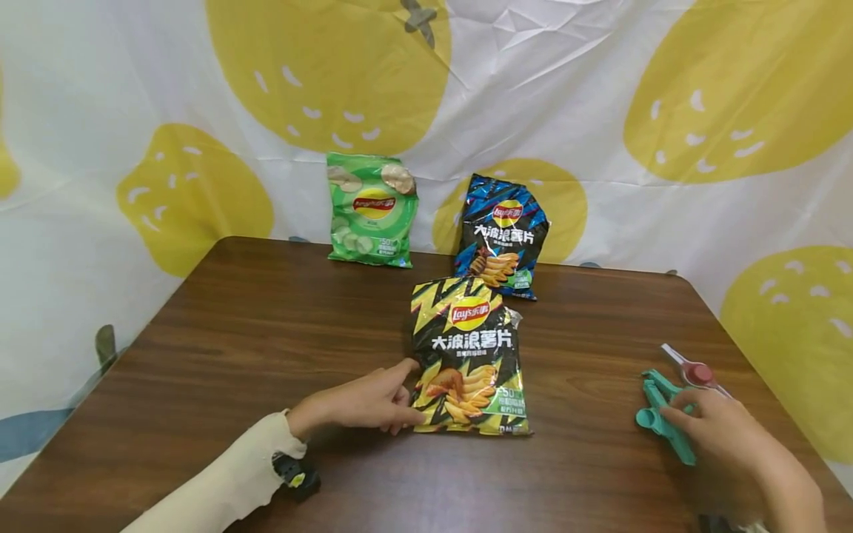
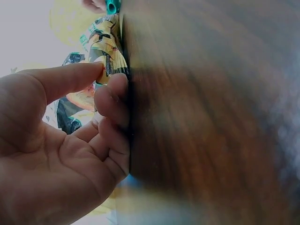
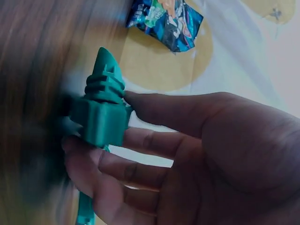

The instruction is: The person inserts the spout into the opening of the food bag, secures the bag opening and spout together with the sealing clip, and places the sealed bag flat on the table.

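Observation:
A black and yellow chip bag (image 1: 466, 370) lies in the middle of the table in the head view. My left hand (image 1: 366, 398) touches its lower left edge, thumb and forefinger spread apart; the left wrist view shows the other fingers loosely bent beside the bag (image 2: 110, 51). At the right, my right hand (image 1: 726, 429) pinches a teal bag clip with a spout (image 1: 673, 433) between thumb and fingers. Close up in the right wrist view, the clip's ribbed spout (image 3: 105, 79) points up past the thumb. Just behind it lies a white clip with a pinkish-red round part (image 1: 700, 374).
A green chip bag (image 1: 373, 215) stands against the patterned cloth (image 1: 533, 89) at the back. Right of it leans a blue and black chip bag (image 1: 503, 237), directly behind the yellow one. The brown table (image 1: 266, 318) ends at the cloth.

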The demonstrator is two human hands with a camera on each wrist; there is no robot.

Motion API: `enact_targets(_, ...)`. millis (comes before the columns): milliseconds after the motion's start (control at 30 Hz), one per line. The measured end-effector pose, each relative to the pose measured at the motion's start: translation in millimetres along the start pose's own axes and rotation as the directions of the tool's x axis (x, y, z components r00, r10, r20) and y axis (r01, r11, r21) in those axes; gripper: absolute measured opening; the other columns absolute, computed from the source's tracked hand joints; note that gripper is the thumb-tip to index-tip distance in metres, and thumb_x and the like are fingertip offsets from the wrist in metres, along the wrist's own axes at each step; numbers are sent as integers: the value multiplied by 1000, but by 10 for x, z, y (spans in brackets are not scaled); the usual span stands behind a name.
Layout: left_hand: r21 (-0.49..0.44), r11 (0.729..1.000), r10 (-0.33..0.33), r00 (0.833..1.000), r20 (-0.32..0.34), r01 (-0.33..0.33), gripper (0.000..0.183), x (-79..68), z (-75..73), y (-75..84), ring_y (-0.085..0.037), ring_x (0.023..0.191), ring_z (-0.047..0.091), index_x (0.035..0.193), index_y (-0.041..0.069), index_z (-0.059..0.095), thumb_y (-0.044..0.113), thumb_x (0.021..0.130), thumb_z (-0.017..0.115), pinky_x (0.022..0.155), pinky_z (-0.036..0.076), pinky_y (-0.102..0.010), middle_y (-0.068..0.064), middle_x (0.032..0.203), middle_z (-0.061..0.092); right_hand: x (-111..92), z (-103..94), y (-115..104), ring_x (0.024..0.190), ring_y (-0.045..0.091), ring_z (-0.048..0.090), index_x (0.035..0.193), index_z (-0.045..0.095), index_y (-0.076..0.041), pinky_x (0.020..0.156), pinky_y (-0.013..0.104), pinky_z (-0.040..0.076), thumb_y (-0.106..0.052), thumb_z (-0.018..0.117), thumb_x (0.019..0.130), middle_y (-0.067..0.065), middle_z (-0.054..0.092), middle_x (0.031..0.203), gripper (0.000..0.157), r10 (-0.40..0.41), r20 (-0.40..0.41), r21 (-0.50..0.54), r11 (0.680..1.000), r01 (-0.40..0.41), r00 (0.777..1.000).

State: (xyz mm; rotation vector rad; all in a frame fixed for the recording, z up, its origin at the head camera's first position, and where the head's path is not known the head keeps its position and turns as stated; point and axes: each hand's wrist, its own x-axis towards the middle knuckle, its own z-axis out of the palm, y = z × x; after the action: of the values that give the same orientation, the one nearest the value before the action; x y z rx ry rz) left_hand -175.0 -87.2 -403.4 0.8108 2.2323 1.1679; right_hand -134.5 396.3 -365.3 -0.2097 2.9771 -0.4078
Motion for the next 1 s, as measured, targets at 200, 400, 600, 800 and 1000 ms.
enact_targets(200, -1, 1000, -5, 1000, 14, 5, 77, 3, -3, 20, -13, 49, 56, 146, -8, 25, 24, 93, 71, 49, 41, -23, -3, 61, 64, -33, 82, -91, 53, 6, 44, 98, 69, -6, 54, 26, 38, -29, 62, 99, -7, 48, 58, 24, -38, 10, 75, 996, 37, 999)
enact_targets(400, 30, 999, -44, 999, 20, 44, 75, -32, -98, 113, -19, 57, 65, 149, -7, 26, 35, 99, 62, 59, 50, -27, -4, 68, 68, -16, 52, -306, 69, 8, 57, 112, 67, -5, 60, 29, 45, -37, 64, 97, -6, 64, 75, 35, -59, -53, 113, 992, 65, 997)
enact_targets(600, 271, 962, 19, 974, -224, 44, 46, -93, -169, 334, -10, 55, 57, 127, -2, 58, 35, 99, 62, 53, 47, -28, 2, 68, 61, -22, 45, -704, 83, 10, 67, 111, 66, -18, 66, 30, 51, -33, 66, 97, -11, 70, 93, 20, -187, -137, 210, 954, 213, 973)
enact_targets(800, 289, 952, 191, 930, -313, -98, 22, -91, -52, 591, -6, 54, 52, 101, 12, 69, 32, 101, 59, 53, 45, -25, 5, 65, 60, -27, -11, -1197, 82, 2, 66, 110, 68, -26, 75, 28, 56, -32, 69, 95, -18, 69, 91, 16, -310, -165, 238, 909, 343, 936)
enact_targets(1000, 157, 961, 261, 931, -256, -227, 28, -49, 143, 684, -6, 61, 55, 101, 11, 71, 33, 104, 54, 58, 48, -23, 4, 74, 65, 64, -51, -1604, 87, 3, 63, 112, 70, -26, 73, 28, 56, -32, 65, 98, -17, 68, 101, 17, -484, -118, 262, 827, 497, 867)
